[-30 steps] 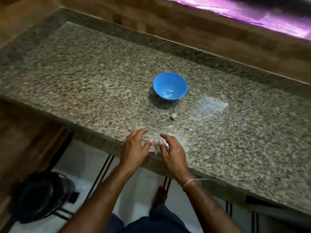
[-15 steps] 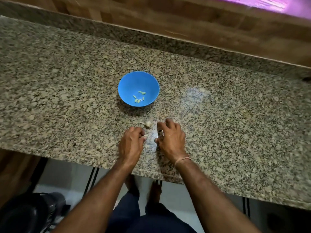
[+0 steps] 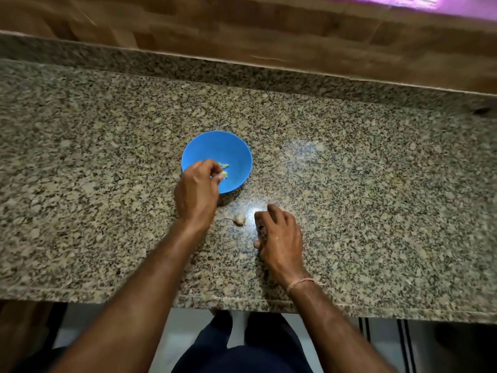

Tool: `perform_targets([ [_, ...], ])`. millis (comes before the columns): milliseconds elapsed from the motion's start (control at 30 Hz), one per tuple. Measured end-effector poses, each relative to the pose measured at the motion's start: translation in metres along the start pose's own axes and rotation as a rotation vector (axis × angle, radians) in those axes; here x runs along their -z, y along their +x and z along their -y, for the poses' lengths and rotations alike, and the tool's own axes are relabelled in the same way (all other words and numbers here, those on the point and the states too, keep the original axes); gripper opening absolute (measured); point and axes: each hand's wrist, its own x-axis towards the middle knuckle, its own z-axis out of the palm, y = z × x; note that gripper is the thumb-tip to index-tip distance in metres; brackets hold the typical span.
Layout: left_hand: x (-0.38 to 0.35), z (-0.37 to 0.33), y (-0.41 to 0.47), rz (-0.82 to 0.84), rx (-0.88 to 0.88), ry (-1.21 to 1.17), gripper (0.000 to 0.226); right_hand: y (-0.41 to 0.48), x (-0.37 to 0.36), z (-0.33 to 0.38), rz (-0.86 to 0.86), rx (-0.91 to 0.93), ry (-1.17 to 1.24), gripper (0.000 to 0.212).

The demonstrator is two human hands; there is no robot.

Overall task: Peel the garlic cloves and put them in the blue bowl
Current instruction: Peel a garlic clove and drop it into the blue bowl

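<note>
Two hands: both are over the granite surface [image 3: 376,184], wrists crossing its near edge.
Right hand [image 3: 279,235]: knuckles up, fingers curled down onto the surface; I cannot tell whether any skin is held beneath them.
Loose clove [image 3: 238,218]: lies on the surface between the hands, just beside the right fingertips, with a wisp of skin trailing. I judge it unpeeled and next in line.
Left hand [image 3: 197,189]: fingertips pinch a pale clove [image 3: 223,175] above the bowl's near inner wall.
Blue bowl [image 3: 231,149]: upright, with a few greenish peeled cloves [image 3: 223,165] at the bottom.
Doing it well: I would lower the pinch past the rim before parting the fingers, so the clove lands among the others without bouncing out, and I would avoid nudging the bowl.
</note>
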Motion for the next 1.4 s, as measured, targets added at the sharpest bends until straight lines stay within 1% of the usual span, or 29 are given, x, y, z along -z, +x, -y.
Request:
perform_targets([
  [67, 0.001, 0.004, 0.004, 0.009, -0.028, 0.069, 0.020, -0.001, 0.000, 0.000, -0.005, -0.003, 0.001, 0.069],
  [100, 0.003, 0.004, -0.001, -0.021, -0.072, 0.076, 0.023, -0.001, 0.000, 0.000, -0.010, -0.003, 0.003, 0.069],
  [167, 0.003, 0.000, -0.027, -0.068, -0.186, 0.033, 0.020, -0.001, 0.000, 0.000, -0.012, -0.005, 0.017, 0.070],
  [200, -0.001, -0.002, -0.047, -0.033, -0.234, 0.004, 0.020, -0.001, 0.001, -0.001, 0.001, -0.002, 0.023, 0.072],
  [233, -0.008, -0.002, -0.065, 0.048, -0.251, -0.014, 0.023, 0.000, 0.002, -0.002, 0.010, 0.008, 0.026, 0.073],
  [300, -0.029, 0.003, -0.091, 0.210, -0.207, -0.020, 0.035, 0.002, 0.006, -0.007, 0.031, 0.029, 0.029, 0.072],
  [333, -0.039, 0.008, -0.097, 0.248, -0.178, -0.001, 0.039, 0.002, 0.009, -0.008, 0.049, 0.040, 0.041, 0.072],
  [400, -0.050, 0.012, -0.097, 0.267, -0.128, 0.024, 0.038, 0.002, 0.014, -0.010, 0.078, 0.060, 0.079, 0.072],
  [433, -0.053, 0.013, -0.096, 0.256, -0.082, -0.017, 0.035, 0.001, 0.016, -0.011, 0.090, 0.068, 0.092, 0.071],
  [467, -0.054, 0.012, -0.095, 0.247, -0.002, -0.117, 0.032, 0.002, 0.018, -0.013, 0.099, 0.073, 0.110, 0.069],
  [500, -0.053, 0.010, -0.094, 0.257, 0.131, -0.281, 0.029, 0.002, 0.018, -0.017, 0.104, 0.070, 0.154, 0.064],
  [533, -0.051, 0.007, -0.094, 0.288, 0.307, -0.508, 0.027, 0.002, 0.019, -0.020, 0.100, 0.055, 0.253, 0.058],
  [567, -0.047, 0.002, -0.095, 0.328, 0.483, -0.774, 0.026, 0.003, 0.021, -0.024, 0.089, 0.025, 0.414, 0.052],
  [600, -0.044, -0.004, -0.097, 0.353, 0.623, -1.034, 0.028, 0.004, 0.024, -0.027, 0.085, -0.015, 0.605, 0.046],
  [633, -0.040, -0.009, -0.099, 0.366, 0.715, -1.240, 0.032, 0.004, 0.030, -0.028, 0.098, -0.055, 0.772, 0.041],
  [667, -0.038, -0.013, -0.102, 0.368, 0.767, -1.378, 0.038, 0.004, 0.036, -0.026, 0.113, -0.075, 0.886, 0.036],
  [700, -0.036, -0.018, -0.105, 0.370, 0.786, -1.466, 0.043, 0.003, 0.042, -0.024, 0.115, -0.066, 0.947, 0.032],
  [767, -0.032, -0.026, -0.109, 0.370, 0.765, -1.557, 0.048, 0.001, 0.050, -0.019, 0.099, -0.008, 1.009, 0.026],
  [833, -0.029, -0.032, -0.110, 0.359, 0.725, -1.580, 0.047, 0.000, 0.055, -0.014, 0.049, 0.050, 1.017, 0.022],
  [933, -0.026, -0.037, -0.111, 0.339, 0.664, -1.551, 0.044, -0.001, 0.060, -0.010, -0.042, 0.105, 0.973, 0.019],
  [1133, -0.023, -0.042, -0.115, 0.322, 0.510, -1.361, 0.040, -0.004, 0.065, -0.008, -0.156, 0.210, 0.894, 0.014],
  [1233, -0.019, -0.044, -0.116, 0.306, 0.465, -1.277, 0.039, -0.003, 0.066, -0.010, -0.146, 0.223, 0.856, 0.014],
  [1400, -0.014, -0.040, -0.117, 0.338, 0.428, -1.172, 0.037, -0.004, 0.063, -0.013, -0.099, 0.196, 0.889, 0.011],
])
